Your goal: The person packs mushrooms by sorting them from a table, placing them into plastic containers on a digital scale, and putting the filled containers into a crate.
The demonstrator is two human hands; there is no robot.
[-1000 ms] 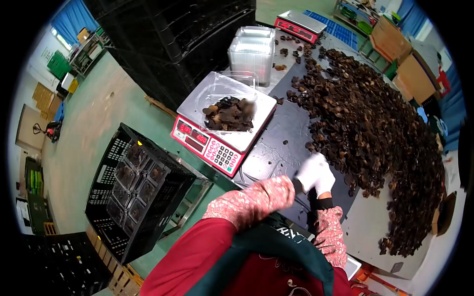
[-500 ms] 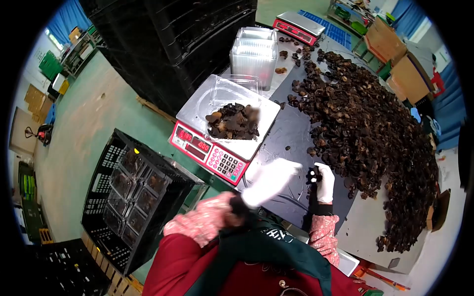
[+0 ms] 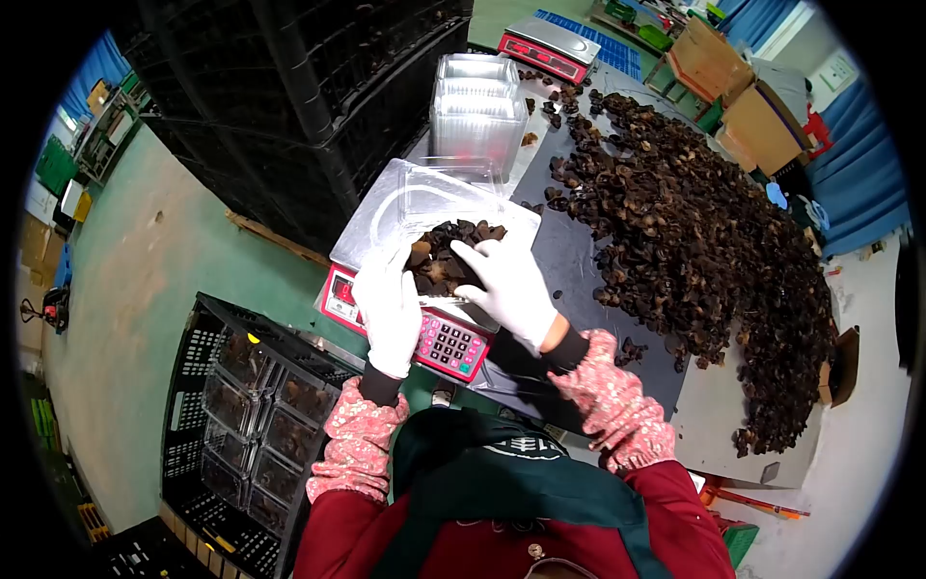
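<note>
A clear plastic box [image 3: 453, 188] with its lid raised rests on the metal plate of a red scale [image 3: 449, 345]. Dark brown dried pieces [image 3: 446, 265] fill its lower half. My left hand [image 3: 389, 307], in a white glove, is at the box's left front corner, fingers extended. From the right, my white-gloved right hand [image 3: 509, 289] reaches over the pieces with its thumb and fingers apart. Its fingertips touch or nearly touch them. A large heap of the same pieces [image 3: 675, 222] lies on the table to the right.
Behind the scale stand nested clear boxes [image 3: 477, 121]. A second red scale [image 3: 547, 50] is farther back. Tall black crates [image 3: 318, 116] rise at the left. A black crate [image 3: 183, 415] holding filled boxes is at the lower left. Cardboard boxes [image 3: 709, 60] stand beyond the table.
My left hand has moved up to the box's left front corner. My right hand has left the edge of the heap and come over the box. The view has shifted.
</note>
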